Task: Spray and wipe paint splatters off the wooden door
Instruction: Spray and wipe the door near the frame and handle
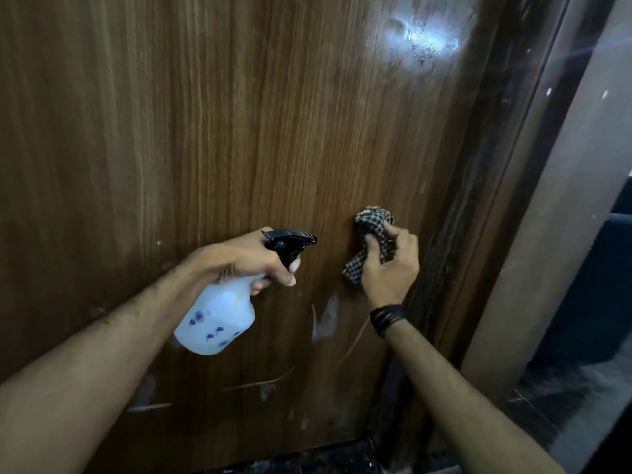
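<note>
A brown wooden door (212,138) fills the view. My left hand (246,261) grips the neck of a white spray bottle (219,319) with a black trigger head, its nozzle aimed right along the door. My right hand (390,265) holds a bunched checked cloth (371,234) against the door near its right edge. White paint splatters (325,319) and thin scratches mark the wood below the hands. Small white specks dot the lower door.
A bright glare patch (424,35) shines high on the door. The dark door frame (485,186) runs down the right side, with a pale wall (561,206) beyond it. Dark floor (307,460) shows under the door.
</note>
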The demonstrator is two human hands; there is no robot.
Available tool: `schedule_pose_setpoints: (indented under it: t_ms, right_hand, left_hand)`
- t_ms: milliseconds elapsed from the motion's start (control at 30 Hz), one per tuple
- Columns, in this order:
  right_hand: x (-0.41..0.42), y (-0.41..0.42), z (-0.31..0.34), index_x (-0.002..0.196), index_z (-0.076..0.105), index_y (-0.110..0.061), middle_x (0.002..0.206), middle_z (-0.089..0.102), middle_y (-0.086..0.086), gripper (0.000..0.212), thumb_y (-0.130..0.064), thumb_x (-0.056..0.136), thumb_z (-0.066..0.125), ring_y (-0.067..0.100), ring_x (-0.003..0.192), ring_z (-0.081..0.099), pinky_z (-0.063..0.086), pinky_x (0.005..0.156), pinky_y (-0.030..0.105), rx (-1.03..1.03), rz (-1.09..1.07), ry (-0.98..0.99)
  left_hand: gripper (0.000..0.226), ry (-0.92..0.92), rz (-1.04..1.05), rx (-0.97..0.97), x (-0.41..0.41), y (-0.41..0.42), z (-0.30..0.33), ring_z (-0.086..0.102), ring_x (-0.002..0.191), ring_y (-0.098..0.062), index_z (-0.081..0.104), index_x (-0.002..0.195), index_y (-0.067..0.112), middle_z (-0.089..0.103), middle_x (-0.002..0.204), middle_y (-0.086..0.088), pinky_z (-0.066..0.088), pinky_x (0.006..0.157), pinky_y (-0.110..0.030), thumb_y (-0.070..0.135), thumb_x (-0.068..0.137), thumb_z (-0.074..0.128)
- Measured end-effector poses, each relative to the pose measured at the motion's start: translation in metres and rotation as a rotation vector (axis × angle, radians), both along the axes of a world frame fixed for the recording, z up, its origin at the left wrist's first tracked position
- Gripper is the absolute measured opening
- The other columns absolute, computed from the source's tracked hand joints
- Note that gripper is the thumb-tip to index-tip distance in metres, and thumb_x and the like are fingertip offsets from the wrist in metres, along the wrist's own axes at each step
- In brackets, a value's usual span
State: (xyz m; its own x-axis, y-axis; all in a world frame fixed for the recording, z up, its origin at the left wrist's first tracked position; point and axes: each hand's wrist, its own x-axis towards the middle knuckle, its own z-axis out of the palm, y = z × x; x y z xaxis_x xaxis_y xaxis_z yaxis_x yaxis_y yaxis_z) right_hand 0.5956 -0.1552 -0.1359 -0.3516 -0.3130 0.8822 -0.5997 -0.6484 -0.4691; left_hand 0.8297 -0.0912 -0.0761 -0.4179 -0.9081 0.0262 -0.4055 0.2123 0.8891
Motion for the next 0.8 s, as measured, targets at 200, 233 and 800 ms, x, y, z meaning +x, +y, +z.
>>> schedule_pose_setpoints:
  t_ms: [200,233,800]
  right_hand:
    - [-0.014,0.009,-0.094,0.101,0.060,-0.012,0.097,0.050,-0.005,0.023,-0.016,0.085,0.076,0.005,0.086,0.048,0.043,0.073,0.022,0.234,-0.088,-0.004]
    - [-0.016,0.011,-0.107,0.101,0.059,-0.011,0.097,0.049,-0.006,0.023,-0.015,0.085,0.076,0.003,0.086,0.046,0.047,0.073,0.028,0.275,-0.076,0.005]
    - [-0.064,-0.008,-0.070,0.099,0.056,-0.009,0.097,0.053,-0.004,0.021,-0.022,0.090,0.070,0.014,0.089,0.054,0.029,0.070,0.016,0.307,-0.119,-0.004]
  left_hand:
    - [0.020,-0.047,-0.036,0.021,-0.016,-0.009,-0.015,0.043,0.038,-0.014,0.063,0.089,0.009,0.060,0.090,-0.022,0.042,0.041,-0.026,0.008,0.072,0.074]
    - [0.019,-0.063,-0.048,0.025,-0.020,-0.010,-0.018,0.043,0.038,-0.014,0.063,0.089,0.008,0.059,0.089,-0.021,0.042,0.042,-0.026,0.006,0.074,0.074]
    - [0.015,-0.032,-0.105,-0.069,-0.084,-0.031,-0.004,0.043,0.037,-0.014,0.062,0.086,0.007,0.054,0.067,-0.015,0.042,0.042,-0.026,-0.006,0.085,0.069]
